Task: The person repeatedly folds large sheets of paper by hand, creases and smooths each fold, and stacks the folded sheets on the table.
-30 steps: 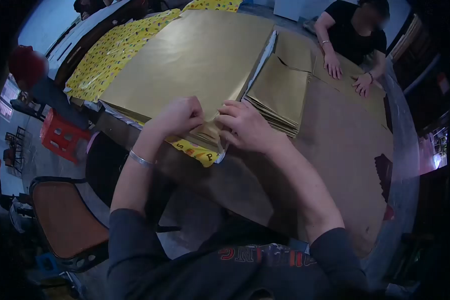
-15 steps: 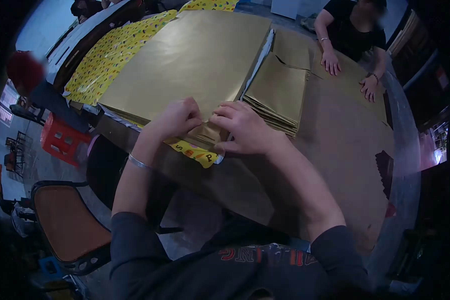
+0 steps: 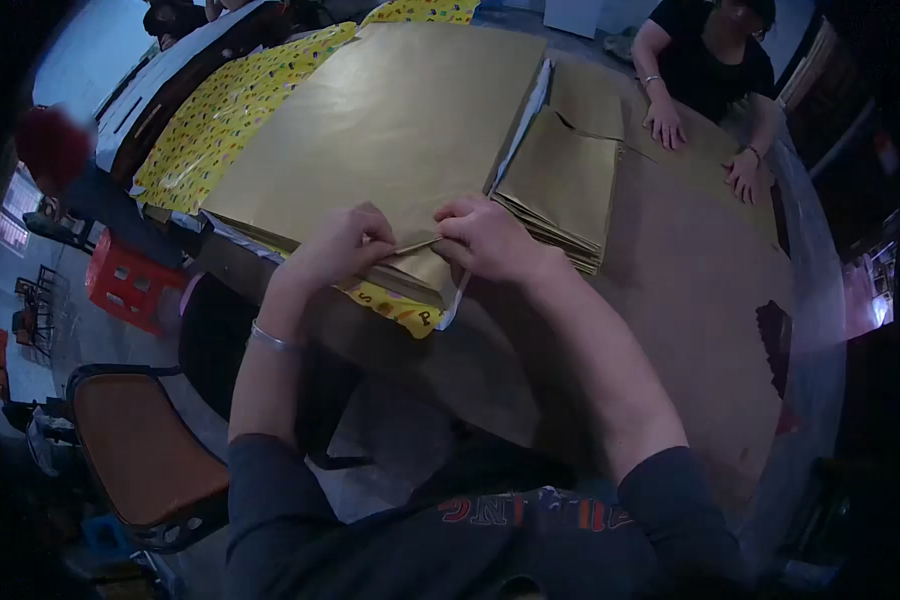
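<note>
A large stack of gold-brown paper sheets [image 3: 370,120] lies before me on the table. At its near corner, my left hand [image 3: 345,243] pinches the edge of the top sheet. My right hand [image 3: 485,236] grips the same edge a little to the right, and the paper between them is lifted and folded into a narrow ridge. Yellow printed paper [image 3: 395,310] sticks out beneath this corner. Right of the big stack sits a pile of smaller folded gold-brown paper pieces [image 3: 560,190], close to my right hand.
Across the brown table [image 3: 680,330], a co-worker's hands [image 3: 664,124] rest flat on gold-brown paper. Yellow patterned sheets [image 3: 230,110] lie left of the stack. A red stool [image 3: 135,280] and a brown-seated chair [image 3: 145,445] stand on the floor at left.
My right hand has turned and closed on the sheet's edge. The edge now rises as a fold between my hands, and more of the stack's corner shows. The co-worker's hands stay put.
</note>
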`<state>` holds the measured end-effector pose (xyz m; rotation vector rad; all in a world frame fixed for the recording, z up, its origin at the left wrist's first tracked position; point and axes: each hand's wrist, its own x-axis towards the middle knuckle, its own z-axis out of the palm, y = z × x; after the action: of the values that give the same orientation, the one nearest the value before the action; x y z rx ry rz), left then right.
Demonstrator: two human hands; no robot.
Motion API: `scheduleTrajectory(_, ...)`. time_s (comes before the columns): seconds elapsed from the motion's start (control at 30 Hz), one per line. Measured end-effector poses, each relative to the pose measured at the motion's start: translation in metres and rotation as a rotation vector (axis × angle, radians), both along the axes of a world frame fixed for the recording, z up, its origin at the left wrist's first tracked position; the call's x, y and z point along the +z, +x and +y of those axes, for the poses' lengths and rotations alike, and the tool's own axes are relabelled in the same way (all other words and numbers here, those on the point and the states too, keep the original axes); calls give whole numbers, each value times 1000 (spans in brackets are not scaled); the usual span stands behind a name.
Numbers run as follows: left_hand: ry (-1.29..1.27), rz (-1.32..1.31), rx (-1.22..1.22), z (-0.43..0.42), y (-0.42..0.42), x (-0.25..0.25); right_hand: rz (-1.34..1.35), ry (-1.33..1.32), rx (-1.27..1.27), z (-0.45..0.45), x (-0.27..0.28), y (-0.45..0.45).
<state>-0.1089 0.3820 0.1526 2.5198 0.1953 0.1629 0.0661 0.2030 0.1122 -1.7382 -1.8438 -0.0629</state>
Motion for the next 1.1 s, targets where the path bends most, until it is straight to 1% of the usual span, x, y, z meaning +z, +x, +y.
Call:
scheduleTrajectory(0.1,-71,6,42,1,-11,4,139,-101,1,-3,7,1)
scheduleTrajectory(0.2,-140,-19,50,9,-19,-5,182,-109,25,-2,6,5)
scheduleTrajectory(0.27,-261,-60,80,11,-23,-10,180,-139,-20,-2,4,4)
scheduleTrajectory(0.3,-217,4,110,1,-22,6,211,-156,-16,-3,5,4)
scheduleTrajectory(0.33,-215,3,108,-6,-22,9,242,-172,-11,-3,6,4)
scheduleTrajectory(0.4,-189,-57,118,-15,-23,11,220,-137,6,-1,4,6)
scheduleTrajectory(0.43,-97,-100,104,-14,-21,5,244,-138,-9,-1,5,5)
scheduleTrajectory(0.47,-98,-99,103,-14,-19,-3,268,-140,-24,-2,6,4)
scheduleTrajectory(0.5,-73,-133,173,-15,-17,-7,221,2,25,0,3,4)
scheduleTrajectory(0.53,-48,-168,244,-17,-15,-10,221,1,24,1,0,6)
scheduleTrajectory(0.57,-111,-132,314,-19,-15,-12,224,12,3,1,-4,7)
scheduleTrajectory(0.6,-112,-132,312,-19,-15,-14,228,24,-19,1,-5,7)
scheduleTrajectory(0.67,-56,-204,368,-20,-13,-17,225,27,-20,7,-6,9)
scheduleTrajectory(0.7,111,-351,371,-26,-13,-14,247,22,-36,10,-8,10)
scheduleTrajectory(0.73,113,-351,366,-34,-14,-12,267,17,-52,12,-8,10)
scheduleTrajectory(0.8,44,-462,353,-47,-20,-8,257,0,-114,16,-9,8)
scheduleTrajectory(0.83,136,-365,234,-49,-24,-4,285,-7,-128,16,-9,8)
scheduleTrajectory(0.87,133,-360,233,-50,-23,-4,314,-17,-139,17,-9,8)
scheduleTrajectory(0.9,221,-292,108,-51,-19,-3,283,33,-100,17,-8,10)
scheduleTrajectory(0.93,307,-225,-17,-51,-15,-3,287,29,-99,18,-10,11)
scheduleTrajectory(1.0,304,-192,-7,-44,-7,-4,275,27,-81,19,-8,11)
scheduleTrajectory(1.07,329,-87,-100,-38,0,2,270,-7,-87,17,-4,12)
scheduleTrajectory(1.1,327,-87,-102,-37,4,4,267,-40,-89,16,-3,12)
